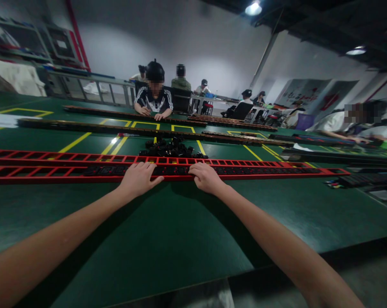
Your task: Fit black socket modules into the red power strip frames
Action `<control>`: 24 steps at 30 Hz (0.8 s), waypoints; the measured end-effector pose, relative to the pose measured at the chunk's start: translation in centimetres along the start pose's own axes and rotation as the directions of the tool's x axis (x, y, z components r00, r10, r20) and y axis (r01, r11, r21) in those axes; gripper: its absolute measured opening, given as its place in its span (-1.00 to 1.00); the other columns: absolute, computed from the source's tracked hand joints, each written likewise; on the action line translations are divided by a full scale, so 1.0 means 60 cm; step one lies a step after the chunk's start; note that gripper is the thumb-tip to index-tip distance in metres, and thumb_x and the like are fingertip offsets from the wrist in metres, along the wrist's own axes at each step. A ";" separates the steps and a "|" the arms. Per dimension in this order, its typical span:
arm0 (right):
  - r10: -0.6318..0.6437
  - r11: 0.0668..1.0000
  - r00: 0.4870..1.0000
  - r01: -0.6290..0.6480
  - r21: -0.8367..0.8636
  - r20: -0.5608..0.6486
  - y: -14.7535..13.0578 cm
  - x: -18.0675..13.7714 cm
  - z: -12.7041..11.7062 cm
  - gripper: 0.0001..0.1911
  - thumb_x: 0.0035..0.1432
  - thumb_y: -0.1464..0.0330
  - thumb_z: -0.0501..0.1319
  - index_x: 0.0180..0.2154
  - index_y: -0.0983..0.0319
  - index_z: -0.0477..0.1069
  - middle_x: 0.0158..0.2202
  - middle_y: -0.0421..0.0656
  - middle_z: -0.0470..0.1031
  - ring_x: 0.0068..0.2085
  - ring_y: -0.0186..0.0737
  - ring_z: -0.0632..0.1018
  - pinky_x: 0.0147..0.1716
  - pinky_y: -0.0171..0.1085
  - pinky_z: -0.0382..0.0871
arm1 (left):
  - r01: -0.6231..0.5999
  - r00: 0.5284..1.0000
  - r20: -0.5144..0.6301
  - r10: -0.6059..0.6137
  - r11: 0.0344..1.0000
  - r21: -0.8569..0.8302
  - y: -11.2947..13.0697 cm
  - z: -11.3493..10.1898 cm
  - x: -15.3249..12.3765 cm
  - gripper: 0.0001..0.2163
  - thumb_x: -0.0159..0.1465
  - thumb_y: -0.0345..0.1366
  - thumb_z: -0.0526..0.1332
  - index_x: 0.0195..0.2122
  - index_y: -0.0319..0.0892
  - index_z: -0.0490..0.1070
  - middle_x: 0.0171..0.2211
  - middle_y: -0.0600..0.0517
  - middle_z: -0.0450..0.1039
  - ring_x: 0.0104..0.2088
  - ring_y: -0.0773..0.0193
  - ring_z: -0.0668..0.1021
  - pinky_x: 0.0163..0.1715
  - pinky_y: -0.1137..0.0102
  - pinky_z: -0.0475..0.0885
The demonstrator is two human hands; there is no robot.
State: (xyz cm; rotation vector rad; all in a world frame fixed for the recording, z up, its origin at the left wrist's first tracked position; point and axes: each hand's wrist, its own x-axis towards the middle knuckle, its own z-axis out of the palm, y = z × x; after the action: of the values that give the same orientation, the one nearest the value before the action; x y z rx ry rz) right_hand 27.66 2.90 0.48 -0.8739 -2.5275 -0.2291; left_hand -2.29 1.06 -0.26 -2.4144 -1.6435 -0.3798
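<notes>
I see a dim room. Most of the light comes from a ceiling lamp (254,7) high up and a second lamp (356,51) on the right. The back wall (168,38) glows pale. A small bright spot of glare shines on the green desk (168,231). Soft dark shadows lie on it under the arms (61,244). The left hand (138,177) and right hand (206,177) look sharp. The far corners are fuzzy. Straight lines bend near the edges.
</notes>
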 end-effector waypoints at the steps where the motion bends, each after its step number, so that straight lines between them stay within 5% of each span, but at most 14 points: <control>1: 0.008 1.000 1.000 -0.008 -0.011 -0.003 -0.001 0.000 0.000 -0.63 0.16 0.62 0.13 -0.10 0.30 0.62 -0.02 0.05 0.64 0.01 -0.01 0.59 0.08 0.03 0.48 | -0.002 1.000 -0.001 0.002 1.000 0.004 -0.001 0.001 0.000 -0.39 0.42 0.15 0.07 0.14 -0.32 0.50 0.03 -0.31 0.58 0.02 -0.16 0.59 0.04 0.04 0.44; 7: 0.011 0.999 1.000 -0.011 -0.042 -0.001 -0.009 0.002 -0.004 -0.68 0.23 0.58 0.13 -0.12 0.30 0.63 -0.04 0.06 0.64 -0.02 -0.01 0.59 0.04 0.02 0.48 | -0.011 1.000 -0.008 0.012 0.999 0.031 -0.003 0.003 0.000 -0.40 0.43 0.14 0.05 0.13 -0.32 0.50 0.02 -0.28 0.59 0.00 -0.13 0.60 0.03 0.06 0.45; 14: 0.006 1.000 0.984 -0.006 0.004 -0.178 -0.036 0.010 -0.016 -0.60 0.31 0.51 0.11 0.12 0.30 0.52 0.15 0.08 0.55 0.20 0.04 0.50 0.22 0.08 0.39 | -0.014 1.000 -0.019 0.014 0.999 0.034 0.001 0.000 0.000 -0.43 0.42 0.10 0.07 0.09 -0.34 0.51 -0.02 -0.29 0.60 -0.02 -0.16 0.61 0.00 0.04 0.45; 20: -0.032 0.999 0.995 0.029 0.031 0.093 -0.054 0.019 0.000 -0.56 0.31 0.43 0.20 0.20 0.33 0.46 0.20 0.12 0.49 0.23 0.10 0.46 0.27 0.15 0.31 | -0.014 1.000 -0.026 0.015 0.999 0.030 0.001 0.002 0.001 -0.41 0.41 0.13 0.07 0.10 -0.33 0.52 -0.01 -0.31 0.59 -0.01 -0.19 0.61 0.01 0.03 0.44; 24: -0.010 1.000 0.994 0.006 0.030 0.105 -0.055 0.018 0.006 -0.58 0.32 0.45 0.18 0.19 0.32 0.46 0.18 0.10 0.50 0.22 0.08 0.47 0.27 0.13 0.32 | -0.014 1.000 -0.023 0.015 1.000 0.024 0.000 0.002 0.000 -0.40 0.42 0.13 0.06 0.10 -0.34 0.52 0.00 -0.32 0.59 0.00 -0.19 0.61 0.01 0.04 0.45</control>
State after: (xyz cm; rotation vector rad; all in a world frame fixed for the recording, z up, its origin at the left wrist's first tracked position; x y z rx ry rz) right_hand 24.74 1.00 0.63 -0.8859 -2.6247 -0.1510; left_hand -2.27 1.09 -0.37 -2.3938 -1.6109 -0.3826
